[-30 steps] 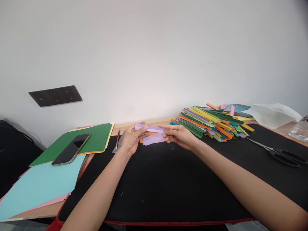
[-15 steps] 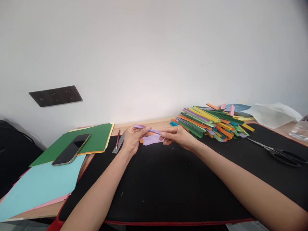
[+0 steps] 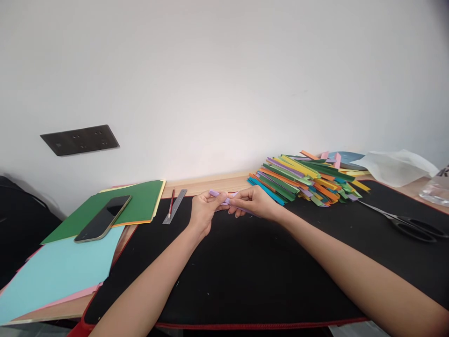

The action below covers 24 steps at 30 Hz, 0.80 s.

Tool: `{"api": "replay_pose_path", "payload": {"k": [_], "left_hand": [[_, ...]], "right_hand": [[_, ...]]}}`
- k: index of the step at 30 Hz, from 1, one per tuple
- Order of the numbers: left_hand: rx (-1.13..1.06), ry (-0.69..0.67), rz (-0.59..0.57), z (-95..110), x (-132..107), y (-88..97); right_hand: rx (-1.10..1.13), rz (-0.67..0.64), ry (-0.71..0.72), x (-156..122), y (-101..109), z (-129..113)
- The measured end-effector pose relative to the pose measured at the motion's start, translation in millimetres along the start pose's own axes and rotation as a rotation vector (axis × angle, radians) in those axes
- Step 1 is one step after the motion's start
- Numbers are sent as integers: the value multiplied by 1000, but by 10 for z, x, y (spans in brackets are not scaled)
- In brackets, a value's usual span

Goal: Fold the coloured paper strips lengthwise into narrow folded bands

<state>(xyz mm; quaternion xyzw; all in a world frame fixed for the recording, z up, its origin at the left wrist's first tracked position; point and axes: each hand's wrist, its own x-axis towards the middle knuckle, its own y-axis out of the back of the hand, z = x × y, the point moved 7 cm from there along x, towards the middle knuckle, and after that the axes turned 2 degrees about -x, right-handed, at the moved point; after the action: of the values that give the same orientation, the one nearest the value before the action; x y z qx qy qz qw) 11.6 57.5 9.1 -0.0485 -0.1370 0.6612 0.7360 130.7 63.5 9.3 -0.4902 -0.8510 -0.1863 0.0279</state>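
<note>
Above the far part of the black mat, my left hand (image 3: 206, 207) and my right hand (image 3: 253, 201) meet, both closed on a purple paper strip (image 3: 213, 193). One end of the strip pokes out above the left fingers, and more purple paper shows beside the right fingers. Thumbs and fingertips nearly touch and hide the middle of the strip. To the left of my left hand lie a metal ruler (image 3: 178, 204) and a dark red pencil (image 3: 171, 203). Right of my right hand sits a pile of coloured paper strips (image 3: 305, 180).
Green paper sheets (image 3: 145, 201) with a phone (image 3: 103, 219) on them and light blue sheets (image 3: 66, 276) lie left. Black-handled scissors (image 3: 409, 223) rest on the black mat (image 3: 266, 276) at right. Behind them are a white translucent sheet (image 3: 396, 166) and clear plastic (image 3: 435, 189).
Both hands have come closer together, the left one shifting right and slightly down. The purple strip is now bunched or folded between them. The ruler shows fully; purple and orange paper behind the hands is hidden.
</note>
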Motion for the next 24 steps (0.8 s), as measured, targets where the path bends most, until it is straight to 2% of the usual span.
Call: {"api": "replay_pose_path", "payload": {"k": [6,15,21,24], "left_hand": [[-35,26,32,16,60,64],[-50,-41,180,209,208,411],[-88,-46,241,292,236,491],[-98,-86,283,341,260,590]], "right_hand": [[10,16,-13,-9,27,-15],[-36,23,-35,-14,145,0],[-86,25,-38,-17,164,18],[-168,50,-53,-25,194,12]]}}
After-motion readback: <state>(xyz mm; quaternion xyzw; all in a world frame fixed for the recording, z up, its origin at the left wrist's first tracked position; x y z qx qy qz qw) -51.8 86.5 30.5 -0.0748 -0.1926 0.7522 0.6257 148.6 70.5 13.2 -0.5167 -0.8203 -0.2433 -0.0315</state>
